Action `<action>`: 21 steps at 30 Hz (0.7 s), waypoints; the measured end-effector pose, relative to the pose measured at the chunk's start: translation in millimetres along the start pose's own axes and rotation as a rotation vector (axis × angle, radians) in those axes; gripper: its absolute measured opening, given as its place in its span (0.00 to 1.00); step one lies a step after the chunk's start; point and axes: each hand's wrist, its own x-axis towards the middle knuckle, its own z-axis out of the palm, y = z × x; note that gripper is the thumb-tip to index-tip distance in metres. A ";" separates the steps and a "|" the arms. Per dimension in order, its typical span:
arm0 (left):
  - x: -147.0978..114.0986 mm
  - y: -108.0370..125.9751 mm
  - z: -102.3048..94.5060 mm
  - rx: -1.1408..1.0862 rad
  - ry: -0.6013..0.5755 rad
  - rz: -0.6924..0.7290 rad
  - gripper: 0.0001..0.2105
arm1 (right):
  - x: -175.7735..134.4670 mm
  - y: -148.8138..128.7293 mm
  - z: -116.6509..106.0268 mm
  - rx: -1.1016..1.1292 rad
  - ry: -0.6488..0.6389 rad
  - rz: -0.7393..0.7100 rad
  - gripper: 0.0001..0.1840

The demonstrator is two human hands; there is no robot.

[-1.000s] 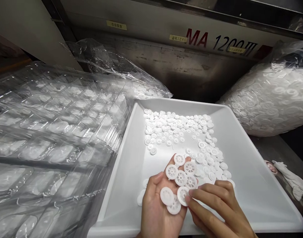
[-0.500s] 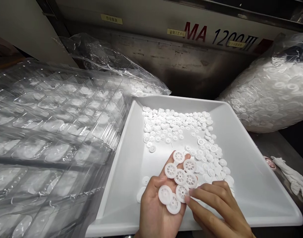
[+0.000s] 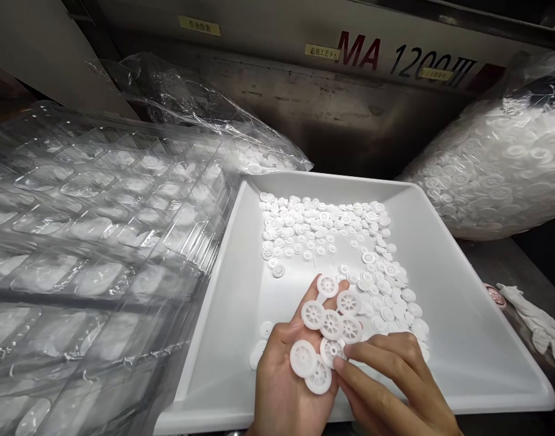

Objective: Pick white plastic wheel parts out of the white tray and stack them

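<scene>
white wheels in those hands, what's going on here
On a person's upturned left hand rests a cluster of white wheels, over a white tray. The right hand touches one wheel at its edge; whether it grips is unclear. More loose wheels lie in the tray, mostly along its far and right sides. Clear plastic trays are to the left, a bag of white parts to the right.

Machine (image 3: pixel 268 36) marked "MA" in red, "1200III" in dark characters. Left yellow label (image 3: pixel 200 26) reads "作业报表"; middle label (image 3: pixel 322 52), "包装工艺卡"; right label (image 3: pixel 436 74), overlapping "1200III", not clearly legible.
</scene>
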 end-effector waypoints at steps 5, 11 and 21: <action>-0.9 -0.4 1.9 0.018 -0.007 0.001 0.28 | -6.2 2.1 -0.3 -0.031 -0.031 0.024 0.09; -0.9 -1.6 3.4 0.023 0.035 0.008 0.25 | 3.5 2.0 -3.0 -0.121 -0.094 0.014 0.11; 1.0 -0.3 -3.0 0.033 -0.025 -0.004 0.24 | 2.0 2.9 -4.4 -0.102 -0.104 0.012 0.11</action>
